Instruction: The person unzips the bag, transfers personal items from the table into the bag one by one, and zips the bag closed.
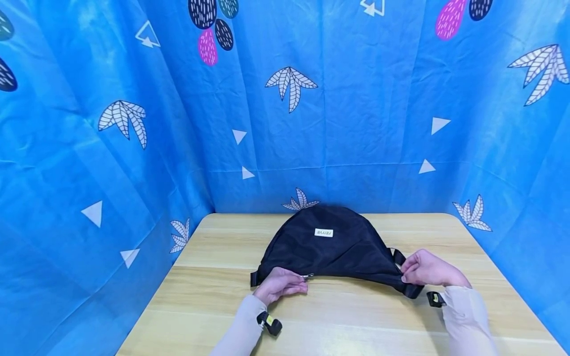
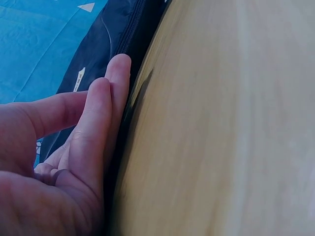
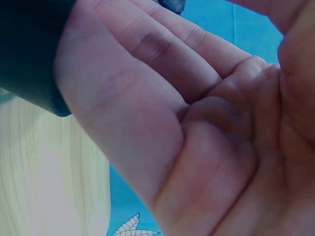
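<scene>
A black half-moon bag (image 1: 329,254) lies flat on the table, curved side away, its white label upside down. At its near edge my left hand (image 1: 281,284) pinches the metal zipper pull (image 1: 308,277) between thumb and fingers. In the left wrist view that hand (image 2: 81,132) lies along the zipper (image 2: 130,29); its fingers hide the pull there. My right hand (image 1: 429,268) pinches the bag's right end by the black strap (image 1: 413,290). The right wrist view shows mostly the palm (image 3: 206,142), with the fingertips cut off.
The light wooden table (image 1: 200,306) has rounded back corners. Blue patterned cloth (image 1: 285,138) hangs behind it and along both sides. Each wrist wears a small black camera mount, such as the left mount (image 1: 269,324).
</scene>
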The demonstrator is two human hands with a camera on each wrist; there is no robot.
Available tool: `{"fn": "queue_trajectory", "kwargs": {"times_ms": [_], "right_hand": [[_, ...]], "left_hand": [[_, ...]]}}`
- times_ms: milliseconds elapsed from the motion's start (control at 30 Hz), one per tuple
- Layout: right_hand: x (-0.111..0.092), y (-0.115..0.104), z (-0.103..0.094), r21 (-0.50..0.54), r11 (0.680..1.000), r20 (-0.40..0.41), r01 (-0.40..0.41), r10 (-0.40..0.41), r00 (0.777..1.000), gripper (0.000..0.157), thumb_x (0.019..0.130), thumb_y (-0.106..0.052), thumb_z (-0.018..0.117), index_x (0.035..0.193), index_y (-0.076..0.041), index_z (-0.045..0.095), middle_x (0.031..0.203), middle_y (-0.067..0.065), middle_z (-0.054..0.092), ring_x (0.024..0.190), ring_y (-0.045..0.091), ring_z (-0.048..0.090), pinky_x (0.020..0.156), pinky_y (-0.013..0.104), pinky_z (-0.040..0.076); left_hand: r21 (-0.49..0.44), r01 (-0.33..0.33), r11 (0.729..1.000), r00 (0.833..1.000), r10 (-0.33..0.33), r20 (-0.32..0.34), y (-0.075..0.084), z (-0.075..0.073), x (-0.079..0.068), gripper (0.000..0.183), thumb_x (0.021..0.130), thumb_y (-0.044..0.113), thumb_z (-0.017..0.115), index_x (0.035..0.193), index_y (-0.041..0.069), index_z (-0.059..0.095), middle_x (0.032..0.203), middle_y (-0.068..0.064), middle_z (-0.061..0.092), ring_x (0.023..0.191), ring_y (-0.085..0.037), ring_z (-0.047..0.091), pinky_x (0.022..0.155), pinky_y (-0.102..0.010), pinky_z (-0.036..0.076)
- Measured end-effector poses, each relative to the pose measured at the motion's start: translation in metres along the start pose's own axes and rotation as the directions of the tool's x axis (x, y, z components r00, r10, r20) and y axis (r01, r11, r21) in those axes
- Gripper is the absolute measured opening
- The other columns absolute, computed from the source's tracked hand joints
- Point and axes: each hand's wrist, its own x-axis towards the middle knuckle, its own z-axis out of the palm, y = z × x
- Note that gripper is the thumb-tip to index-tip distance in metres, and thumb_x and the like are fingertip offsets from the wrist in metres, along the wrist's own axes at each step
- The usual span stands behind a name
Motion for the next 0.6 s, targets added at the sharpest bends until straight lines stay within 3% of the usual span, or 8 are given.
{"fn": "queue_trajectory", "kwargs": {"times_ms": [600], "right_hand": [[-0.0002, 0.0001, -0.0002, 0.007, 1.000, 0.002, -0.002, 0.002, 1.000, 0.021, 0.083, 0.003, 0.071, 0.100, 0.014, 0.067, 0.081, 0.014, 0.075, 0.061, 0.004, 0.058, 0.060, 0.020, 0.052]], "left_hand": [[-0.001, -0.001, 1.000, 1.000, 0.001, -0.009, 0.0002, -0.0061, -0.0030, 0.020, 0.093, -0.007, 0.066, 0.110, -0.018, 0.065, 0.090, -0.022, 0.078, 0.082, -0.023, 0.079, 0.078, -0.026, 0.064]]}}
